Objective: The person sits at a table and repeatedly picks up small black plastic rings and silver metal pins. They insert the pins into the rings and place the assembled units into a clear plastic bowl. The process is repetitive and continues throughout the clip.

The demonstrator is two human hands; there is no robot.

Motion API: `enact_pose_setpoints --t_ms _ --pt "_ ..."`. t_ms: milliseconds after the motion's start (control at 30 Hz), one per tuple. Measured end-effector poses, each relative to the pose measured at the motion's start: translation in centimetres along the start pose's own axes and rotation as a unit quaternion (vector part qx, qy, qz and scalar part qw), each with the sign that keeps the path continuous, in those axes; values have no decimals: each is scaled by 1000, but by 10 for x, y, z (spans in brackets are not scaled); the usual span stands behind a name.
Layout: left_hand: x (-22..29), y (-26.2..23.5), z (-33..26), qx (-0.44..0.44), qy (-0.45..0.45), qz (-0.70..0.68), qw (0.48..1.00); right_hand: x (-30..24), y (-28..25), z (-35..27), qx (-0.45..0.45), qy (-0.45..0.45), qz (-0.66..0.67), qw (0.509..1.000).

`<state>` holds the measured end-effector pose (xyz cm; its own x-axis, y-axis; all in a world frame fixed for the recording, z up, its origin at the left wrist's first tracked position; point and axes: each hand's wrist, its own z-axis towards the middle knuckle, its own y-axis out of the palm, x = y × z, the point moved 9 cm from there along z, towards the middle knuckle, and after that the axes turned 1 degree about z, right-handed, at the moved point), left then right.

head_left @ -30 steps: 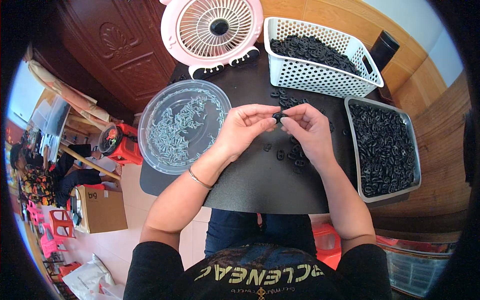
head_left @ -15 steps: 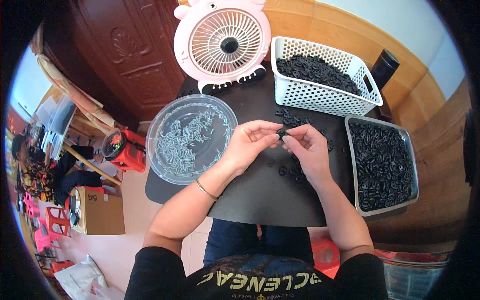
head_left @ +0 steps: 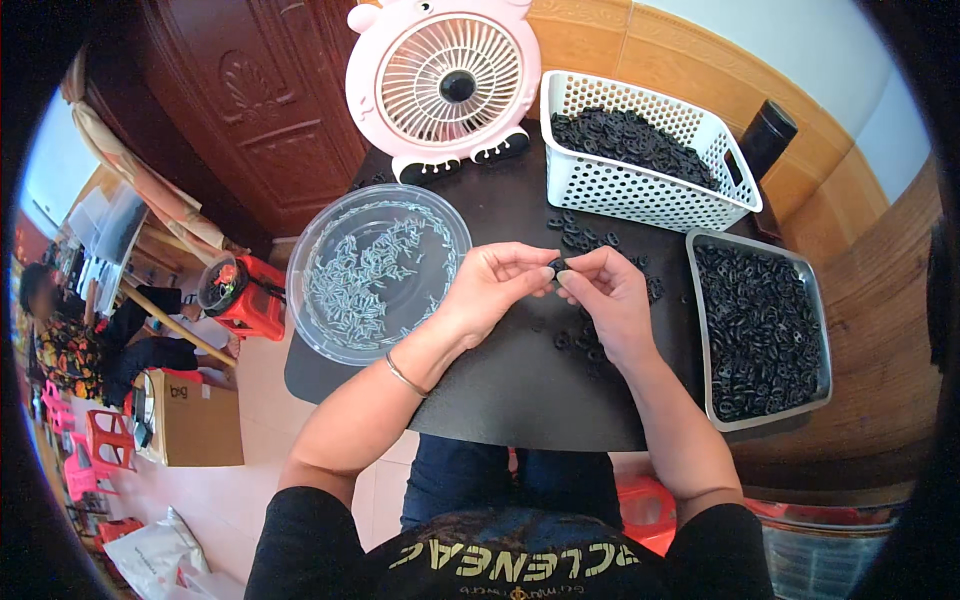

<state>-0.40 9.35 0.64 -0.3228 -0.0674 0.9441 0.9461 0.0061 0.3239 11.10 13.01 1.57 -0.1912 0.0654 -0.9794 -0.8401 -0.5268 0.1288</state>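
Observation:
My left hand (head_left: pixel 492 290) and my right hand (head_left: pixel 608 300) meet over the dark table, thumbs and forefingers pinching one small black ring-shaped part (head_left: pixel 558 266) between them. Fingertips cover most of that part. Just beyond and below the hands lie loose black ring-shaped parts (head_left: pixel 580 236), some of them half hidden by my right hand. Left of my left hand stands a round clear plastic tub (head_left: pixel 298 300) holding many small pale slender pieces (head_left: pixel 350 290). To the right, a metal tray (head_left: pixel 708 400) is full of black oval link-like parts (head_left: pixel 760 330).
A white perforated basket (head_left: pixel 640 200) of black parts stands at the back right, beside a black cylinder (head_left: pixel 768 138). A pink fan (head_left: pixel 440 160) stands at the back. On the floor at left are a red stool (head_left: pixel 245 300) and a cardboard box (head_left: pixel 200 420); another person (head_left: pixel 70 340) sits beyond.
Both hands stay together, fingertips shifted slightly as they turn the black part. The whole view has moved a little.

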Motion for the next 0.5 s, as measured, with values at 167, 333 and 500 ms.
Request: enact_pose_setpoints --t_ms 167,333,500 --pt "-3 0 1 1 -43 -94 995 -10 6 3 -27 -36 -35 998" --pt "-10 0 1 -36 -63 -89 993 -14 9 -1 -50 -62 -119 990" --pt "-14 2 -4 -37 -106 -100 989 -10 6 0 -57 -60 -172 982"
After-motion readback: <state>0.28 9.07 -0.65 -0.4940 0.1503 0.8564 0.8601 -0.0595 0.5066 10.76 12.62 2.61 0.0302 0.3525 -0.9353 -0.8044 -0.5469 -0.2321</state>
